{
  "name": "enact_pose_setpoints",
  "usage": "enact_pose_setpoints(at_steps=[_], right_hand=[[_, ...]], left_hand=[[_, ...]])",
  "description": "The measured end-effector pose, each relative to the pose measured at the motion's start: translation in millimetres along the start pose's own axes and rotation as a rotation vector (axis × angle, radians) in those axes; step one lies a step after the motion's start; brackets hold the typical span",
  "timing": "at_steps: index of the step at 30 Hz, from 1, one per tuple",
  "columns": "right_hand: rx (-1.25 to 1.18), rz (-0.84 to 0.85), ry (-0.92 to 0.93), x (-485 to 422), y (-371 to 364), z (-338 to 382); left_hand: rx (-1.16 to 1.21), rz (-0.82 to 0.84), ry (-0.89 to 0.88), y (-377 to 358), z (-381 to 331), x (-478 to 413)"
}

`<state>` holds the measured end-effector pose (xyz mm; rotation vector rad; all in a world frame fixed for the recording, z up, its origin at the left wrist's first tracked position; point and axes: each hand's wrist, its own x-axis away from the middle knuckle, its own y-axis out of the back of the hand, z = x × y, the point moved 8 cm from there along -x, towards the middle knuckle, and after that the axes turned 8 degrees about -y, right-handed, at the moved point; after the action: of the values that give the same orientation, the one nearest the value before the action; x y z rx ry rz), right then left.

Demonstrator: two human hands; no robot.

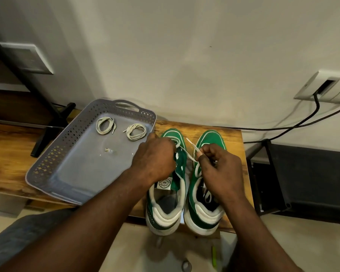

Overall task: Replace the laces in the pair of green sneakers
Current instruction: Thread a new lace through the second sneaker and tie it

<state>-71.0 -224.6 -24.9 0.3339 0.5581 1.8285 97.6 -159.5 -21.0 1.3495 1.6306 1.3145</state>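
— What stands on the table [8,154]?
— A grey tray [47,163]. Just beside it are the left sneaker [165,214] and the right sneaker [210,138], both green.
— And the hands?
— The left hand [155,160] curls its fingers on the left sneaker's upper. The right hand [220,171] pinches a white lace [185,152] coming from that sneaker. Coiled laces [98,126] lie in the tray.

We're in a home here, some lived-in room corner: a wooden table [231,135] against a plain painted wall [185,46], a socket plate [310,91] with cables [294,126] trailing off it, a switch plate [26,57] over on the left. A plastic tray [47,165] and sneakers [212,139] sit on the table, with pale floor [302,244] below.
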Motion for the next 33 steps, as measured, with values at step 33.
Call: enact_pose_setpoints(at_steps=[33], right_hand=[[0.201, 0.039, 0.064, -6, -1, 3]], left_hand=[[0.427, 0.066, 0.118, -19, 16, 19]])
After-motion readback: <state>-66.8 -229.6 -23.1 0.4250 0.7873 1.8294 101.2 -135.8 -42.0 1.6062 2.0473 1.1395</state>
